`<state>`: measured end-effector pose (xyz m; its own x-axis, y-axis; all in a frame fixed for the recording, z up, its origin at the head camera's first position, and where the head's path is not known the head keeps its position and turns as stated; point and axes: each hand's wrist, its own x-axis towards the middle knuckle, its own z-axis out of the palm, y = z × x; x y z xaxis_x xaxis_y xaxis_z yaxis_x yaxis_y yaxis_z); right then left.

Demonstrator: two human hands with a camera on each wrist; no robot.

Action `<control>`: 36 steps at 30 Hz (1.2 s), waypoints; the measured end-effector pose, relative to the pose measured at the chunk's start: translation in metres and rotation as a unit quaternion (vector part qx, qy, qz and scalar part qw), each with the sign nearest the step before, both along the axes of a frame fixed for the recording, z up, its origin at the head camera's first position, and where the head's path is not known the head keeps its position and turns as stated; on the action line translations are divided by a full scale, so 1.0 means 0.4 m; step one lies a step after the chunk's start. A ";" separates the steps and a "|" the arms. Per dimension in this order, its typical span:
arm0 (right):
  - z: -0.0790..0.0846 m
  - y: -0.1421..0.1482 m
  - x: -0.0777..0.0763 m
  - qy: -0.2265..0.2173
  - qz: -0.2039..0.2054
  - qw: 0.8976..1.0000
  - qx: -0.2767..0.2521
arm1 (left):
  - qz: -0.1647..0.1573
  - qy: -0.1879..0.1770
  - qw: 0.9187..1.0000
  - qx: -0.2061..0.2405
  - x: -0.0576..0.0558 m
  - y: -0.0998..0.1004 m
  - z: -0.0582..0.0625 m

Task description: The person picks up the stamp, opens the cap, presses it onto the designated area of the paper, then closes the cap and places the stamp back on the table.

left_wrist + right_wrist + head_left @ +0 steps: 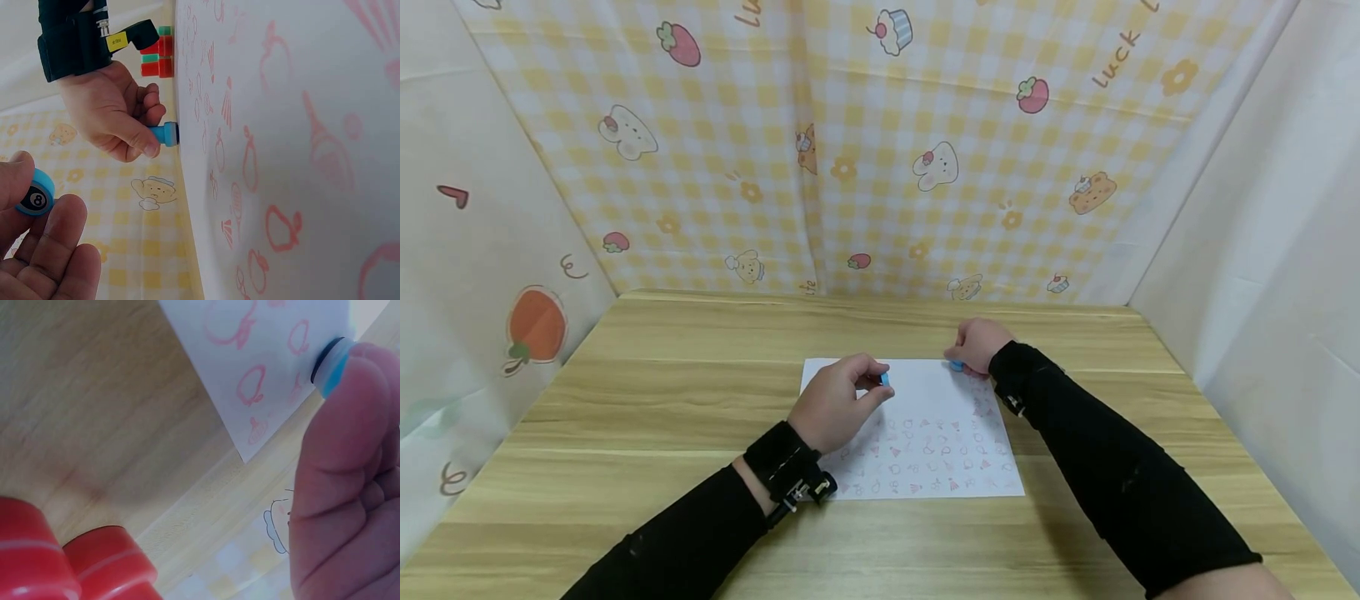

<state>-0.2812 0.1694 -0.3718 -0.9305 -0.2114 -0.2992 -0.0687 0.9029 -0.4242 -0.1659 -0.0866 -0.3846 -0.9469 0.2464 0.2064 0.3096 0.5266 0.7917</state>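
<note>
A white sheet of paper (917,392) lies on the table, with rows of small red stamped pictures over its near part and right side. At its far right corner my right hand (983,343) pinches a blue toy stamp (164,134). The stamp's dark end faces down at the paper; whether it touches is hard to tell. Above the left half of the sheet, my left hand (835,404) holds a small round blue cap (39,194) between thumb and fingers. An 8-ball picture shows on the cap's end.
Red stamps (109,562) stand on the table beyond the paper's right side, with green parts visible in the left wrist view. The wooden table (685,400) meets a yellow checked cloth (865,200) at its far edge. White cloth (1262,250) hangs at both sides.
</note>
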 end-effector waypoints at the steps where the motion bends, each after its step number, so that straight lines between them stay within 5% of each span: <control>1: 0.000 0.000 0.001 0.002 0.000 1.000 0.000 | 0.000 0.000 1.000 0.000 0.000 0.000 0.000; 15: -0.014 -0.019 0.017 0.089 0.034 0.993 0.066 | -0.004 0.010 1.000 -0.004 -0.001 -0.001 -0.003; 36: -0.022 -0.020 0.021 0.090 0.022 0.994 0.060 | 0.004 0.011 1.000 -0.008 0.000 0.000 -0.005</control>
